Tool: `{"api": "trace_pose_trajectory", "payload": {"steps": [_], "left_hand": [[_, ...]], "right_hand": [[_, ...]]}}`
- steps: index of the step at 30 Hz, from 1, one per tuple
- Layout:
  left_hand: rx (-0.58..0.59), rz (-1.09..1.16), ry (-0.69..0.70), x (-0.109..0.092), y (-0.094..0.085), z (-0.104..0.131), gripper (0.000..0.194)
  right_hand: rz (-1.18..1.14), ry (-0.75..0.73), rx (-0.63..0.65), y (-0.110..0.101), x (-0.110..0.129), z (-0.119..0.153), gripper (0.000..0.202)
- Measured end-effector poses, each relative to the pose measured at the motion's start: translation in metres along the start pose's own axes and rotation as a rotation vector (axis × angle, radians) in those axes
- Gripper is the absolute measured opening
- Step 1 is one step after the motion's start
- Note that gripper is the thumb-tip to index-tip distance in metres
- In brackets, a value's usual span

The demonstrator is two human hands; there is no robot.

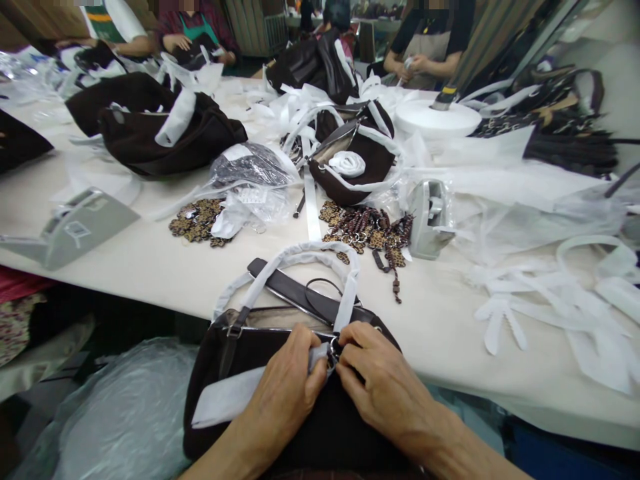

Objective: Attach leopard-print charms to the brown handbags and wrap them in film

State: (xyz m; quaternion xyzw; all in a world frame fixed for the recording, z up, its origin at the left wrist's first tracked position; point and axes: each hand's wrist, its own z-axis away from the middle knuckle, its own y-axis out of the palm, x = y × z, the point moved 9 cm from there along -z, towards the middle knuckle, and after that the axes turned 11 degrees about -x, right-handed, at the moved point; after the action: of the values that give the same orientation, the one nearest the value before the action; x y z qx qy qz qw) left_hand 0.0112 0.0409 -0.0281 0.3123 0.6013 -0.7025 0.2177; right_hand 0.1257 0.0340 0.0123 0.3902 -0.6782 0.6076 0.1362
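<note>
A dark brown handbag (360, 420) with wrapped white handles (300, 252) rests at the table's near edge, its zipped top open. My left hand (287, 373) is closed on a white wrapped strip (227, 400) lying across the bag's front. Beside it, my right hand (375, 373) pinches at a silver metal ring (333, 347) near the right handle's base. The fingertips of both hands almost meet at this ring. A dark flap (295, 290) with a zipper edge stands behind the opening.
Leopard-patterned charms (197, 223) and dark tassels (367, 227) lie beyond the bag, near a tape dispenser (430, 217). Another dispenser (85, 230) stands left. More bags (165, 127), wrapping and white strips (505, 313) cover the table (440, 320). People work across it.
</note>
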Motion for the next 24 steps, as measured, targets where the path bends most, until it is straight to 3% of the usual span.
{"api": "trace_pose_trajectory", "payload": {"steps": [10,24], "left_hand": [[-0.042,0.036,0.046,-0.001,0.002,0.007,0.012],[0.008,0.108,-0.075,0.000,0.000,0.004,0.006]], "right_hand": [[0.048,0.054,0.032,0.008,-0.009,0.000,0.013],[-0.026,0.142,0.117,0.003,-0.012,-0.002,0.018]]}}
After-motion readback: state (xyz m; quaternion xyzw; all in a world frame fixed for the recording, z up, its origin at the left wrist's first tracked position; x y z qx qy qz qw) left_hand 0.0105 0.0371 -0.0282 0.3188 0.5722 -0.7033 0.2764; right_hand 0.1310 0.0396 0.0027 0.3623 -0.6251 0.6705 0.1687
